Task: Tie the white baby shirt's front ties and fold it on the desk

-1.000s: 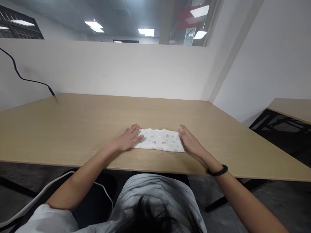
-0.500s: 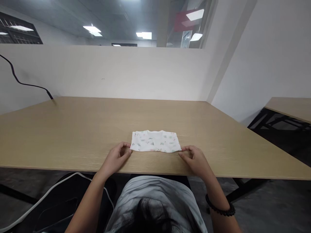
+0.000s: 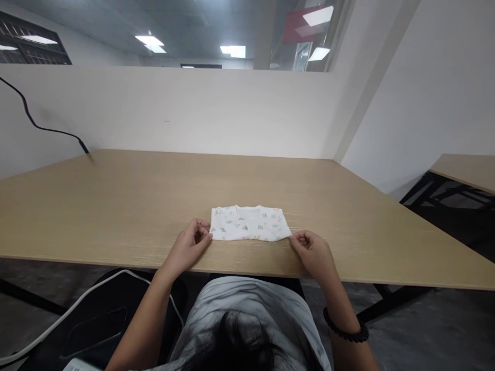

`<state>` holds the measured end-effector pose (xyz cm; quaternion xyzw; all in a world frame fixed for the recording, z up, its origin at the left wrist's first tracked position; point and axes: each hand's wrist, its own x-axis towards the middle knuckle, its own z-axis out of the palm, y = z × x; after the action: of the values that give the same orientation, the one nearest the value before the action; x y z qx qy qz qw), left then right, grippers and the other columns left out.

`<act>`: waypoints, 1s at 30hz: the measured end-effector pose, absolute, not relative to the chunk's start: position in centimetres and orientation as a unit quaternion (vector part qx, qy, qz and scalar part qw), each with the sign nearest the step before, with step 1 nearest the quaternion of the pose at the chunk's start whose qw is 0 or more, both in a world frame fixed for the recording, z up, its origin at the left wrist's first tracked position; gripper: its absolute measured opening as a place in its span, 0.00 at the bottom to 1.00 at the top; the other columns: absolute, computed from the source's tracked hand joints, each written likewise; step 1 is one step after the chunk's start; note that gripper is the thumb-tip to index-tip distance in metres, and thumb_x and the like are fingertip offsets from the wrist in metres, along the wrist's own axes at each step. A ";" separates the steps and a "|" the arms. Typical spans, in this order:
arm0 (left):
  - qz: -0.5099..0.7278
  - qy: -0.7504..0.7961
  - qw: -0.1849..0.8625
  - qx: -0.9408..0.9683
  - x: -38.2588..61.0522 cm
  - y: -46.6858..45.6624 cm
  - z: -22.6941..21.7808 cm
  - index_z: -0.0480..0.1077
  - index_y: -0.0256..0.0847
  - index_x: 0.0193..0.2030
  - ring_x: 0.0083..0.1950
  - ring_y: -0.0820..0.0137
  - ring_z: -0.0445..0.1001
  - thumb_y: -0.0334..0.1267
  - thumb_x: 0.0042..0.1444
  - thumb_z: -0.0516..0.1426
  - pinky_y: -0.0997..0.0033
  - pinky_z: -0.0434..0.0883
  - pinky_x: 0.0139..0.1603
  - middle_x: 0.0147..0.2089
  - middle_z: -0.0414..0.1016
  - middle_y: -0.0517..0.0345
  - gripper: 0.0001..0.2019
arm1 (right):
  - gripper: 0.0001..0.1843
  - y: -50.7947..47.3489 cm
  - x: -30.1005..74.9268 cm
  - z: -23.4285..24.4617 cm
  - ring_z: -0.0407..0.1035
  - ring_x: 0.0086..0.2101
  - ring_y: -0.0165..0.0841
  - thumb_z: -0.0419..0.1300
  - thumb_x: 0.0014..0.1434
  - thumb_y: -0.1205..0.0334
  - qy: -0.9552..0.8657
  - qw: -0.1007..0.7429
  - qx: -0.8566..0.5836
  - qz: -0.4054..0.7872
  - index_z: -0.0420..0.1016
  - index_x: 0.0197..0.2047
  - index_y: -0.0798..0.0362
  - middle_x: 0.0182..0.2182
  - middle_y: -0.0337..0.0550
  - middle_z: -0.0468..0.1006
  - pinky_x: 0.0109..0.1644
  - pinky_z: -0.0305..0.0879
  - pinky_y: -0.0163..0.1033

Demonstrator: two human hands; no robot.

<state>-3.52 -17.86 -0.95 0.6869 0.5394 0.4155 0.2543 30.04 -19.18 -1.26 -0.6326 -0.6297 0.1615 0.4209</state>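
Note:
A small white garment (image 3: 249, 224) with a print of little figures lies folded into a flat, wide strip on the table. Its far edge dips in the middle like a neckline. My left hand (image 3: 190, 243) pinches the near left corner between thumb and fingers. At the near right corner, my right hand (image 3: 314, 252) has thumb and fingertips closed on the cloth, the other fingers curled. The cloth lies between both hands, close to the table's front edge.
The wooden table (image 3: 135, 196) meets a white wall (image 3: 216, 111) at the back. A black cable (image 3: 54, 130) hangs at the far left. Below the front edge are a black seat (image 3: 100, 319) and a white cable (image 3: 77, 301). Another table (image 3: 467, 170) stands at right.
My right thumb and fingers have closed on the near right corner, where they were slightly apart. My left hand has closed in on the left corner. The garment stays flat; the view has shifted slightly.

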 end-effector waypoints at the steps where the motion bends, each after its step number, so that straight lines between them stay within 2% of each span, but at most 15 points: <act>1: 0.410 0.543 0.247 0.690 -3.5 -17.9 -0.9 0.63 0.42 0.43 0.36 0.66 0.73 0.46 0.58 0.55 0.65 0.71 0.41 0.34 0.72 0.58 0.12 | 0.18 -19.2 30.3 -1.3 0.72 0.29 0.39 0.55 0.58 0.45 -0.636 0.411 -0.632 0.164 0.73 0.28 0.51 0.26 0.46 0.79 0.35 0.65 0.42; 4: 0.396 0.565 0.191 0.698 -3.4 -18.2 -0.8 0.64 0.42 0.43 0.40 0.63 0.75 0.46 0.59 0.53 0.60 0.72 0.45 0.38 0.74 0.54 0.11 | 0.18 -19.4 30.7 -1.2 0.72 0.31 0.41 0.54 0.59 0.46 -0.641 0.402 -0.640 0.131 0.73 0.29 0.51 0.28 0.47 0.80 0.38 0.66 0.43; 6: 0.393 0.585 0.104 0.702 -2.7 -18.6 -0.7 0.65 0.41 0.45 0.49 0.57 0.74 0.45 0.60 0.52 0.54 0.69 0.54 0.45 0.75 0.48 0.12 | 0.18 -19.4 30.5 -1.0 0.73 0.36 0.44 0.54 0.60 0.46 -0.640 0.412 -0.643 0.078 0.74 0.32 0.51 0.33 0.50 0.81 0.44 0.67 0.47; 8: 0.385 0.576 0.025 0.721 -1.5 -19.2 -0.6 0.66 0.39 0.52 0.61 0.53 0.67 0.46 0.63 0.50 0.49 0.62 0.63 0.55 0.73 0.42 0.16 | 0.20 -19.3 29.8 -0.8 0.73 0.45 0.46 0.55 0.60 0.44 -0.672 0.416 -0.611 0.041 0.76 0.41 0.52 0.42 0.53 0.81 0.53 0.66 0.50; 9: 0.370 0.559 0.007 0.742 -0.7 -19.5 -0.5 0.64 0.38 0.57 0.66 0.53 0.62 0.48 0.64 0.50 0.49 0.58 0.67 0.60 0.69 0.41 0.20 | 0.24 -19.3 29.3 -0.7 0.71 0.51 0.47 0.55 0.61 0.43 -0.704 0.407 -0.581 0.038 0.76 0.47 0.53 0.48 0.55 0.79 0.57 0.64 0.51; 11: 0.314 0.512 0.016 0.799 1.0 -20.1 -0.2 0.58 0.39 0.67 0.74 0.54 0.50 0.52 0.65 0.49 0.50 0.51 0.71 0.70 0.58 0.42 0.28 | 0.33 -19.2 28.1 -0.6 0.62 0.62 0.47 0.55 0.62 0.41 -0.778 0.356 -0.515 0.050 0.69 0.61 0.55 0.62 0.57 0.69 0.64 0.58 0.52; 13: 0.235 0.465 0.045 0.852 2.5 -20.6 0.0 0.49 0.42 0.73 0.76 0.55 0.41 0.58 0.65 0.48 0.50 0.47 0.73 0.75 0.47 0.46 0.35 | 0.37 -19.3 26.9 -0.6 0.52 0.67 0.47 0.53 0.64 0.40 -0.831 0.277 -0.478 0.063 0.60 0.69 0.53 0.68 0.55 0.59 0.68 0.52 0.55; 15: 0.170 0.437 0.066 0.881 3.3 -20.8 0.1 0.44 0.47 0.75 0.77 0.56 0.39 0.61 0.65 0.45 0.50 0.44 0.73 0.77 0.43 0.50 0.36 | 0.37 -19.5 26.1 -0.6 0.48 0.68 0.50 0.50 0.65 0.39 -0.852 0.212 -0.474 0.066 0.58 0.70 0.49 0.70 0.52 0.56 0.69 0.47 0.60; 17: 0.135 0.437 0.074 0.886 3.5 -20.8 0.2 0.45 0.50 0.75 0.77 0.55 0.39 0.62 0.65 0.43 0.48 0.42 0.73 0.77 0.43 0.53 0.36 | 0.36 -19.5 25.8 -0.8 0.48 0.68 0.52 0.50 0.65 0.38 -0.853 0.180 -0.485 0.066 0.60 0.70 0.48 0.69 0.51 0.59 0.69 0.45 0.62; 21: 0.122 0.466 0.078 0.873 2.9 -20.9 0.3 0.50 0.49 0.74 0.76 0.53 0.40 0.65 0.64 0.44 0.48 0.42 0.73 0.76 0.44 0.54 0.37 | 0.36 -19.2 26.4 -1.3 0.54 0.66 0.51 0.49 0.66 0.40 -0.846 0.183 -0.496 0.064 0.64 0.68 0.55 0.65 0.56 0.65 0.68 0.51 0.60; 25: 0.120 0.472 0.091 0.868 2.3 -20.6 0.3 0.48 0.50 0.74 0.77 0.53 0.39 0.66 0.62 0.46 0.49 0.44 0.73 0.76 0.44 0.52 0.38 | 0.31 -18.7 26.6 -1.3 0.59 0.64 0.51 0.49 0.68 0.44 -0.835 0.200 -0.510 0.051 0.71 0.62 0.56 0.62 0.58 0.70 0.66 0.55 0.60; 28: 0.126 0.502 0.098 0.850 2.1 -19.2 0.5 0.45 0.45 0.75 0.76 0.50 0.36 0.68 0.61 0.45 0.46 0.44 0.72 0.77 0.40 0.47 0.43 | 0.31 -18.2 25.5 -0.4 0.57 0.65 0.52 0.46 0.69 0.45 -0.834 0.194 -0.515 0.034 0.70 0.63 0.58 0.64 0.59 0.67 0.67 0.53 0.61; 30: 0.130 0.533 0.098 0.831 2.2 -17.8 0.7 0.44 0.39 0.75 0.76 0.48 0.32 0.69 0.61 0.43 0.44 0.42 0.72 0.76 0.37 0.42 0.45 | 0.34 -17.6 24.2 0.5 0.51 0.67 0.52 0.43 0.70 0.45 -0.834 0.182 -0.519 0.032 0.63 0.68 0.59 0.68 0.58 0.59 0.68 0.49 0.61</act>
<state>2.20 -17.76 0.70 0.8305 0.5327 0.1299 0.0978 24.22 -17.59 0.53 -0.5195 -0.8343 0.0317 0.1818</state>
